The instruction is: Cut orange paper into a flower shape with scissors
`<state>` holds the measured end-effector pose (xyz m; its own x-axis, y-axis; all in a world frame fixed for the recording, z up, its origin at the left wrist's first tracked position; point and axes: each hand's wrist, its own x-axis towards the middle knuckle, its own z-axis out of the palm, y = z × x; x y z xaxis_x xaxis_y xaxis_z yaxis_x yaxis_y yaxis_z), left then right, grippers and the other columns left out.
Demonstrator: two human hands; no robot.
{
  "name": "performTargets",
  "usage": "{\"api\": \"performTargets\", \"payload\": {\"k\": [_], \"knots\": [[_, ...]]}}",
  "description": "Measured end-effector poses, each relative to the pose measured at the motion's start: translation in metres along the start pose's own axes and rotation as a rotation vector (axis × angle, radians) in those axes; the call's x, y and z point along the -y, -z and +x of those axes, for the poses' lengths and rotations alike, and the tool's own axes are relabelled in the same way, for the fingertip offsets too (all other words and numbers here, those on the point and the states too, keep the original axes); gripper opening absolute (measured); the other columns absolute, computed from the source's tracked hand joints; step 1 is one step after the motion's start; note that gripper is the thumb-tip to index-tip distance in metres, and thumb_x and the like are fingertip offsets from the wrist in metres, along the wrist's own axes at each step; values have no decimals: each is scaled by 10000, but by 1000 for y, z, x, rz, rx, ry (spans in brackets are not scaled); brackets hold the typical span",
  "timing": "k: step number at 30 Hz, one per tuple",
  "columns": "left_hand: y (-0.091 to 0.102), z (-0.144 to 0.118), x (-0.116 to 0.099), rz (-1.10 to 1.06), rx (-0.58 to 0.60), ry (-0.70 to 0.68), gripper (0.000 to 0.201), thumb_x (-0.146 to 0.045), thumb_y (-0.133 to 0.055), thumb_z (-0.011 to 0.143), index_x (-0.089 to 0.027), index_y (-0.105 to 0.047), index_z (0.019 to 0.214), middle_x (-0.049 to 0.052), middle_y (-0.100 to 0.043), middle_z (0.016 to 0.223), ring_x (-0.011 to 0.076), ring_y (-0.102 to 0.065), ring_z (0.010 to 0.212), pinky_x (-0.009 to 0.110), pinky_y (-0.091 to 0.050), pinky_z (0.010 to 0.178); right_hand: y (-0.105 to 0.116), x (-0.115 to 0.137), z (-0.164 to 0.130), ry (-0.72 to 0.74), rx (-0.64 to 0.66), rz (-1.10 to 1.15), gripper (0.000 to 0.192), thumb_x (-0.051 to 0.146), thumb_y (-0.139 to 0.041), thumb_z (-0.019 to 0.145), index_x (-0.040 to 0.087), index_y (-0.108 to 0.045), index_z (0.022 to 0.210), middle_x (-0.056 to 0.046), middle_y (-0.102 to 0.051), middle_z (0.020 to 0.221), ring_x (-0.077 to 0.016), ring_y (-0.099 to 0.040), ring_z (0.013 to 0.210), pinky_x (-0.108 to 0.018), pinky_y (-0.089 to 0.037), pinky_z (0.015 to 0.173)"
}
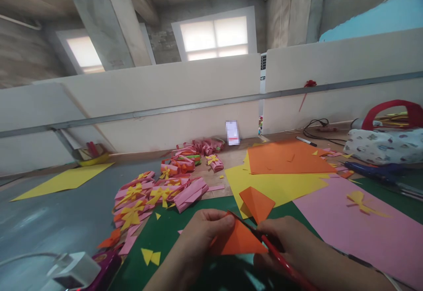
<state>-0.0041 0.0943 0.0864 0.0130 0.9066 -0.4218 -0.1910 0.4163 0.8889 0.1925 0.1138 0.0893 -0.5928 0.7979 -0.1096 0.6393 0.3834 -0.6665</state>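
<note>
My left hand (208, 233) is closed on a piece of orange paper (236, 240), pinching its upper left edge between thumb and fingers. In my right hand (287, 238) is a pair of scissors (279, 258) with red handles and dark blades. The blades lie along the top edge of the orange paper, pointing towards my left thumb. An orange flap (257, 204) of paper stands up just beyond the blades; whether it is still joined to the held sheet I cannot tell. A green mat (165, 238) lies beneath both hands.
Pink paper rolls (190, 194) with yellow bows are heaped to the left. Orange sheets (287, 156), a yellow sheet (264, 184) and a pink sheet (366, 233) lie ahead and right. A blue tool (370, 170), a patterned pouch (386, 145) and a white charger (77, 271) flank the workspace.
</note>
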Motion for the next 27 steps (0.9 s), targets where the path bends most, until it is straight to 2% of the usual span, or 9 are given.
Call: {"api": "performTargets", "payload": {"k": [4,10,15,21,27], "knots": [[-4,-4,-1,12,61,2,227,-299,-811,544,-110,-701,606,14,-594,519,80,-495,483,188,-360,506,-3,-6,3,39,-41,-51,17,208,-570,666,193,-563,663,66,-471,568,-89,-342,542,-213,-207,476],[-6,-8,-5,33,88,-9,215,-305,-785,588,-114,-687,584,14,-595,507,86,-498,462,194,-331,473,-1,-1,3,7,-35,-40,88,137,-547,604,183,-582,670,58,-497,577,-94,-373,548,-210,-218,482],[-5,-8,-6,54,125,-18,229,-295,-780,608,-126,-651,522,-47,-482,390,41,-352,367,199,-309,469,-2,3,0,-7,-60,3,68,143,-520,662,183,-559,623,64,-435,551,-88,-349,543,-212,-204,475],[-3,-6,-3,18,113,-9,205,-300,-784,589,-125,-678,587,-11,-566,471,75,-461,430,202,-308,474,-6,-4,3,24,-59,-29,70,138,-540,636,190,-586,646,65,-491,554,-87,-371,535,-209,-225,486],[-6,-7,-3,118,165,-6,297,-324,-766,575,-145,-561,457,-54,-415,392,58,-333,382,235,-130,424,-5,-3,3,67,-61,5,126,165,-513,722,219,-622,754,41,-598,660,-103,-443,569,-209,-277,518]]}}
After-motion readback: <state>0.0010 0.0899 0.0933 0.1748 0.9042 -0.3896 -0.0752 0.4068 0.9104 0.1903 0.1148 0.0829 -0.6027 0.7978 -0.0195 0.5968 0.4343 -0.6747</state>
